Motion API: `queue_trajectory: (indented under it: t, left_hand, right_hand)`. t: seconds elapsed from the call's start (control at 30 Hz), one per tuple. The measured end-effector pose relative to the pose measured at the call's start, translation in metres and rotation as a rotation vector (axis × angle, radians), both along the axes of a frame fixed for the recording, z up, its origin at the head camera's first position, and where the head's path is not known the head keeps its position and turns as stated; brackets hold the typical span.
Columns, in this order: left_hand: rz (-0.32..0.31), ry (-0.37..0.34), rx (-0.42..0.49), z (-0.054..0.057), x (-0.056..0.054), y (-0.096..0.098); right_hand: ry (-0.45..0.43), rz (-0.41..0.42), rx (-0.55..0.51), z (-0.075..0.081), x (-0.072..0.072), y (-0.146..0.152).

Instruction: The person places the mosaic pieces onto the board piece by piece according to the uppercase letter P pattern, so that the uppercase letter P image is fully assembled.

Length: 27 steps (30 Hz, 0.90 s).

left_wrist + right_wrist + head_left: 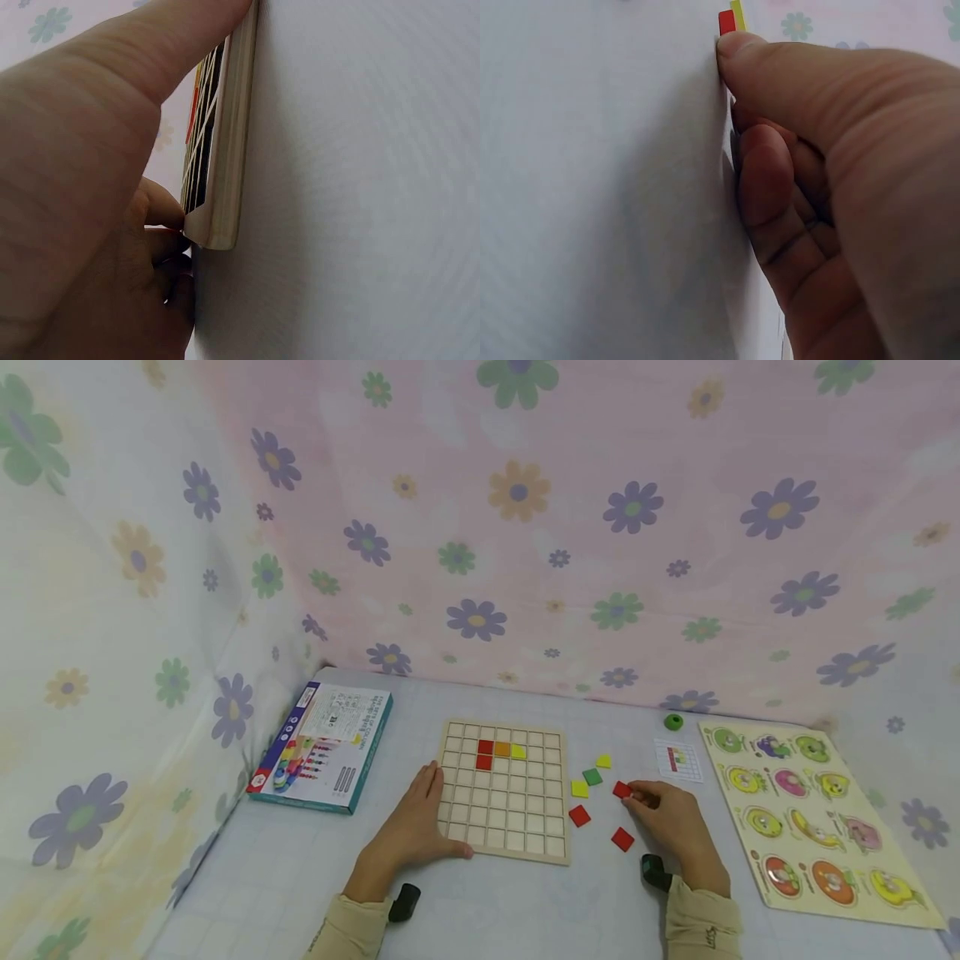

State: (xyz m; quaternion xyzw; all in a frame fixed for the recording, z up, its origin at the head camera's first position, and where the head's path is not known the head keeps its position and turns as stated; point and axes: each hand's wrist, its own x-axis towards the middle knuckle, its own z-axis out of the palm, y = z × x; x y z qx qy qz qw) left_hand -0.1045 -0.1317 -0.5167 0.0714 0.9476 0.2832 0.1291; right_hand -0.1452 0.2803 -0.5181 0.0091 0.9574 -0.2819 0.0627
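My left hand (412, 827) braces a wooden grid board (517, 839); its fingers lie along the left side, its thumb at the near edge. In the left wrist view the board's corner (221, 232) sits between thumb and fingers. Two red tiles (485, 755), an orange tile (502, 749) and a yellow tile (518, 752) lie in its upper cells. Right of the board, my right hand (671, 818) pinches a red square tile (622, 789) at the table. In the right wrist view the thumb partly hides that red tile (727, 21).
Loose tiles lie between board and right hand: green (592, 777), yellow (580, 788), red (580, 816) and others. Behind the right hand are a pattern card (688, 772) and a green bead (673, 722). A fruit puzzle board (813, 827) lies far right, a boxed game (322, 747) left.
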Motion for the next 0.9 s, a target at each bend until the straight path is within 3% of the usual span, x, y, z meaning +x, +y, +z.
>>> queue_trajectory:
  t: [0.33,0.9]
  left_hand:
    - [0.001,0.005,-0.002,0.0007,0.0,0.0004]
    - [0.001,0.009,-0.008,0.0038,0.0019,0.0007]
  right_hand:
    - [-0.003,0.017,-0.004,0.0,0.0003,-0.0012]
    - [-0.041,-0.035,-0.082,0.0046,0.0016,-0.0013]
